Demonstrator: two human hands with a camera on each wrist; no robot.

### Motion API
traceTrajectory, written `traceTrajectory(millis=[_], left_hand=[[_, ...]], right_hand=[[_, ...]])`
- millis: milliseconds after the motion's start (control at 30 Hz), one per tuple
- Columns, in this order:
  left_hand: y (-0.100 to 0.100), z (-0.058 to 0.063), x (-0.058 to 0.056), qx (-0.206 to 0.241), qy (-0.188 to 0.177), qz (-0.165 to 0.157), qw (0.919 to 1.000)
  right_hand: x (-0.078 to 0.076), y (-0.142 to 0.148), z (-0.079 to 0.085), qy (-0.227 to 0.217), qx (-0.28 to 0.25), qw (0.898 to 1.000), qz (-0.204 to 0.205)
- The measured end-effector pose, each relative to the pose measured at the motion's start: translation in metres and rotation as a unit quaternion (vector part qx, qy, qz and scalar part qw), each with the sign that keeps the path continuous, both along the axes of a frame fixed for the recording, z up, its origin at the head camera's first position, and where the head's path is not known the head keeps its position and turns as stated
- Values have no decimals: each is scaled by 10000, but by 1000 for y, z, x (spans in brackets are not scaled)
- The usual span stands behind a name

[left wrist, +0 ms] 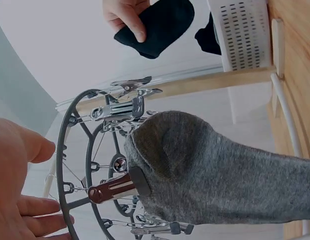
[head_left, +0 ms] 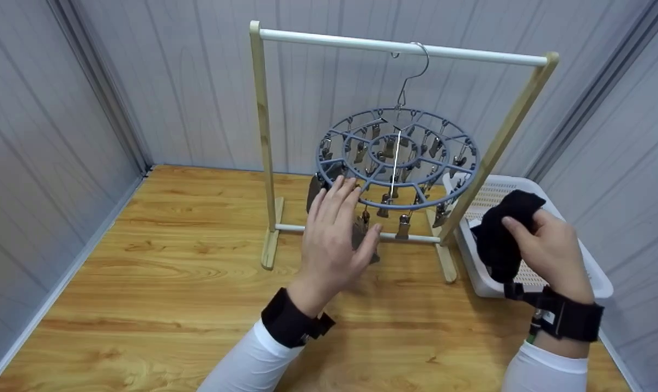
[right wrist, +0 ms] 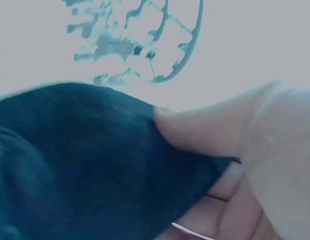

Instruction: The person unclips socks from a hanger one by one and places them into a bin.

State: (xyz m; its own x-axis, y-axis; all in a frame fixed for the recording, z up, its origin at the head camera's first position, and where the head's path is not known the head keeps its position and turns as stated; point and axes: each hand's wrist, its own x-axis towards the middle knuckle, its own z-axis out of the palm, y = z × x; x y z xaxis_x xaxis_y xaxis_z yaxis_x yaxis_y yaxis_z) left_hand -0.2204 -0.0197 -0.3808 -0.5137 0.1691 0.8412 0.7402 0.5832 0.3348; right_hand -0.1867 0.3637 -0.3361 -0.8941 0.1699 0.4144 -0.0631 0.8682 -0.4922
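My right hand (head_left: 555,250) pinches a black sock (head_left: 498,234) between thumb and fingers, above the white basket. In the right wrist view the dark cloth (right wrist: 80,160) fills the lower left, with the thumb pressed on it. A round blue-grey clip hanger (head_left: 419,202) hangs by its hook from the rack's top bar. At its near left rim is my left hand (head_left: 331,231), fingers extended; whether they touch the rim is unclear. A grey sock (left wrist: 194,175) hangs from a clip (left wrist: 115,188), seen in the left wrist view and largely covered by the hand in the head view.
A wooden rack (head_left: 261,109) with white bars stands on the wood-grain table (head_left: 160,305). The white perforated basket (head_left: 598,280) sits right of it, with dark cloth (left wrist: 208,37) at its edge in the left wrist view. Several clips dangle from the hanger. Pale panel walls enclose the table.
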Motion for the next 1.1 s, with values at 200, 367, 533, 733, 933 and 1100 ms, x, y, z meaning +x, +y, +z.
traceTrajectory(millis=[200, 367, 533, 733, 933, 1100], left_hand=[[0, 0, 1, -98, 17, 50, 9999], [1, 0, 2, -157, 39, 66, 9998], [2, 0, 2, -175, 39, 34, 9998], [2, 0, 2, -171, 3, 23, 9999], [2, -1, 3, -188, -11, 18, 9998], [1, -1, 3, -191, -8, 21, 9998]], right_hand=[[-10, 15, -9, -91, -18, 9994, -322], [-15, 23, -18, -436, -283, 9985, -186], [-23, 28, -27, -831, -340, 9960, 44], [-32, 39, -41, -1510, 23, 9875, 445], [-34, 48, -47, -2228, -24, 9741, 375], [-35, 50, -42, -2615, -31, 9650, 195]])
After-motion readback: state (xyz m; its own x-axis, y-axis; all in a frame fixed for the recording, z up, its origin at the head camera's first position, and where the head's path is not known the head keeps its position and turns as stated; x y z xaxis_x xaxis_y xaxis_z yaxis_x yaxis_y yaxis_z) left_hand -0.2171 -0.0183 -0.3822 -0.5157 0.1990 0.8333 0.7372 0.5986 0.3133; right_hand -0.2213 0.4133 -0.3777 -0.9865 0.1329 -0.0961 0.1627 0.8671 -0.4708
